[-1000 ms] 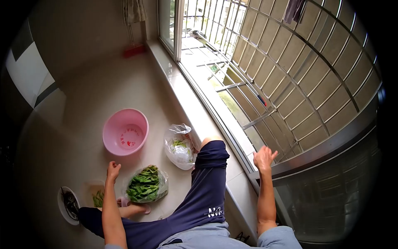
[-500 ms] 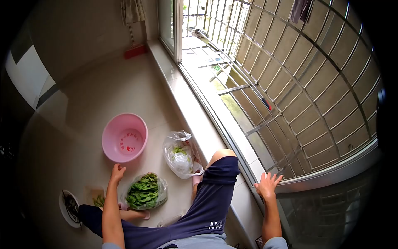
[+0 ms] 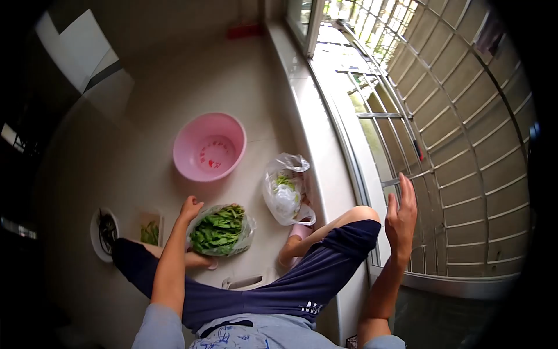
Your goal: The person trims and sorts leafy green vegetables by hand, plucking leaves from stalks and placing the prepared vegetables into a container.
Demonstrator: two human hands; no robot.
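My right hand (image 3: 401, 225) has risen away from the window frame (image 3: 459, 283) since the earlier frame; its fingers stand open, thumb apart, holding nothing. The fingers of my left hand (image 3: 190, 208) curl loosely; whether they pinch anything I cannot tell. Just to their right is the bag of greens (image 3: 219, 230), the pink basin (image 3: 210, 156) ahead, both presumably placed for easy reach.

My trousers (image 3: 273, 299): matt cloth. Basin (image 3: 187, 156): smooth plastic, soft sheen. Greens bag (image 3: 247, 234): thin clear plastic, glossy. Second bag (image 3: 286, 202): crinkled, glossy plastic. Floor (image 3: 139, 151): smooth, faint gloss. Window bars (image 3: 380, 115): shiny metal.
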